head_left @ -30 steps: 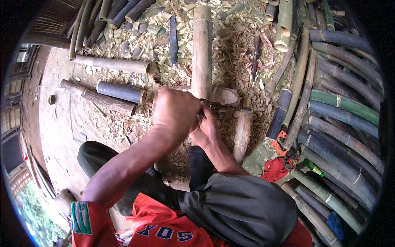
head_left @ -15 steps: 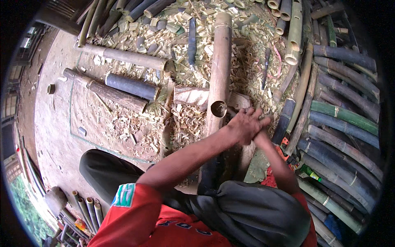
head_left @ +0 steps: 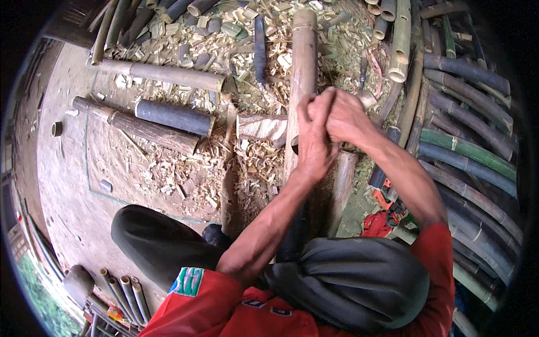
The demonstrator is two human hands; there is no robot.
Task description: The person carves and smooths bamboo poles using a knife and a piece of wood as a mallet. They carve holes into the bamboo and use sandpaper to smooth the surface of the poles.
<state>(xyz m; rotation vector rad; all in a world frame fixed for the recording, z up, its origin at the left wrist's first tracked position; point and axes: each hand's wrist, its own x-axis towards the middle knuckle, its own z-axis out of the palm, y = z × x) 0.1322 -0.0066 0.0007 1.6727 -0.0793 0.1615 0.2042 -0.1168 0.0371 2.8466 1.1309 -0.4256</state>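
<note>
Over the wooden block [head_left: 259, 128] lies the bamboo tube [head_left: 304, 59], left hand [head_left: 315, 139] and right hand [head_left: 346, 117] meeting by its near end; their grip's closure and contents I cannot tell. Working this end seems in hand, next needing steadiness.

bamboo tube [head_left: 304, 59] amid shavings [head_left: 255, 163], stacked poles [head_left: 470, 150] far right, other tubes [head_left: 173, 118] left

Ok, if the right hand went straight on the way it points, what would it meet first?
Likely the left hand, right against the right hand; beyond, the pale bamboo tube, though depth is unclear.
</note>
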